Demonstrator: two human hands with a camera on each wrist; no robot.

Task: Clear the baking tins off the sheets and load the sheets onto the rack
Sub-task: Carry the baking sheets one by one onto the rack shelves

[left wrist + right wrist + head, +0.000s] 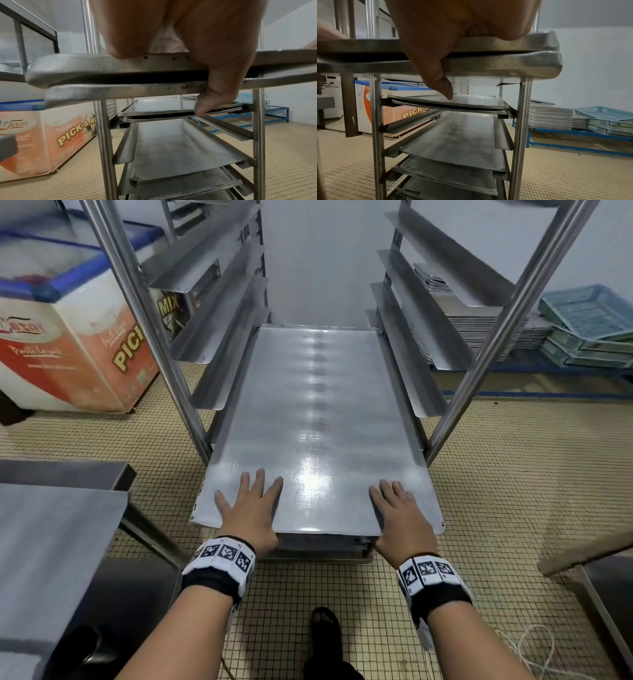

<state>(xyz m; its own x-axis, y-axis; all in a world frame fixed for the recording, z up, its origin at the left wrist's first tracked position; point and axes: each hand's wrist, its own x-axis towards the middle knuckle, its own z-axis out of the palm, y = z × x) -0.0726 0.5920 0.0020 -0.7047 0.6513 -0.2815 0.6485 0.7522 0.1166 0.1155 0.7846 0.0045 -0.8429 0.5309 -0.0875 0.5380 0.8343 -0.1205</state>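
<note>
Both hands are on the near edge now: the left hand [249, 510] and right hand [399, 513] lie with fingers spread flat on top, thumbs hooked underneath. The wrist views show two stacked sheets [318, 419] pinched together, riding the rack [510, 313] runners, near end jutting out. Thin, stiff metal, I'd say, light enough but slick and glossy, so the rolled near rim at either corner looks the sensible hold. Lower down, one more pair sits on runners, then one plain sheet, then at least two perforated trays [448, 171]. Beyond the rack, a tall spare stack [550, 117].
</note>
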